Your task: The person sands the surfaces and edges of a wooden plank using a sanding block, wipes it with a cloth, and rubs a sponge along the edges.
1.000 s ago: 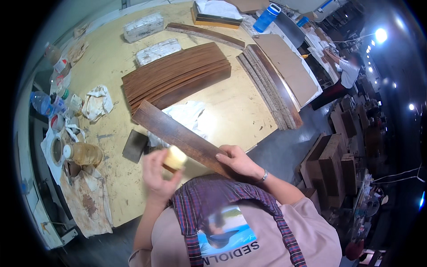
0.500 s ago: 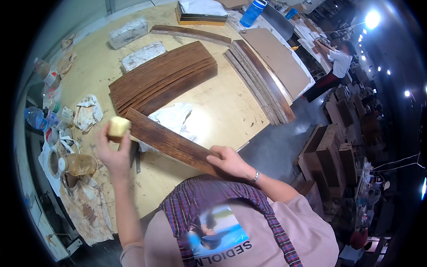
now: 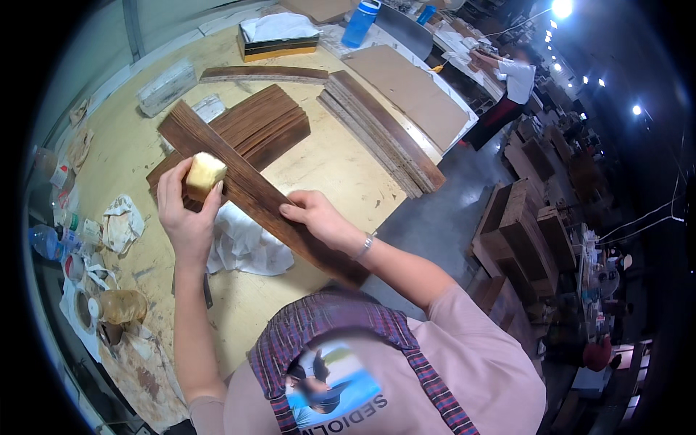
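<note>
Between the fingers and thumb of my left hand is a pale yellow sponge block, darker on its lower part. It is up against the long edge of a dark brown wooden board. My right hand grips that board toward its near end, thumb on the top face. The board slants from far left to near right, raised over the table. Its far part crosses in front of a stack of similar brown boards. A crumpled white cloth lies beneath, on the table.
More boards lie stacked at the right edge beside a cardboard sheet. Whitish blocks and a tissue-topped box stand farther back. Bottles, a jar and stained rags line the left side. Another person works at a distant bench.
The board has moved away from my body and up, now covering part of the stack. My left hand has brought the sponge against the board's edge. My right hand has shifted left and farther out.
</note>
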### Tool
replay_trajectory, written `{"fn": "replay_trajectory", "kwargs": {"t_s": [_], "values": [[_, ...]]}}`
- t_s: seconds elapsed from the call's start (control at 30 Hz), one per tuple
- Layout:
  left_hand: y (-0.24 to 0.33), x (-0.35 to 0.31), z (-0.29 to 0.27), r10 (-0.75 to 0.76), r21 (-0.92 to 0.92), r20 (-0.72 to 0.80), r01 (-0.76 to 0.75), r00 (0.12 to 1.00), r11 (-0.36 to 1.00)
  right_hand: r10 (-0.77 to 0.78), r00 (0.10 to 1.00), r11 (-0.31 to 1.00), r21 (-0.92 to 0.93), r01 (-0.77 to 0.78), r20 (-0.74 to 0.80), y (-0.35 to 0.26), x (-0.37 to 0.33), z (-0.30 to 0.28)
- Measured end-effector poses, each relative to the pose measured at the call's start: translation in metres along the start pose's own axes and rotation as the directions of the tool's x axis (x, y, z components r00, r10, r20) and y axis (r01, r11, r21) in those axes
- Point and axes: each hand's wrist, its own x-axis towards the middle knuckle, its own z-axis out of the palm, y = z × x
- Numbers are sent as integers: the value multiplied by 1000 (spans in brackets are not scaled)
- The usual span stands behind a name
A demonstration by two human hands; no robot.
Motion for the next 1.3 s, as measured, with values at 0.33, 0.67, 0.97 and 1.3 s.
{"fn": "replay_trajectory", "kwargs": {"t_s": [0.33,0.67,0.97,1.3], "values": [[29,-115,29,375,-310,446,-252,813,917,-48,960,902,401,161,-277,-43,77,-20],[23,-55,24,241,-127,352,-209,905,970,5,944,796,573,196,-330,-48,83,-13],[8,-118,-8,66,-111,409,-22,910,994,-25,916,804,536,256,-400,-43,99,-42],[18,-137,1,-18,-171,79,31,997,985,-51,960,800,564,204,-276,0,105,-26]]}}
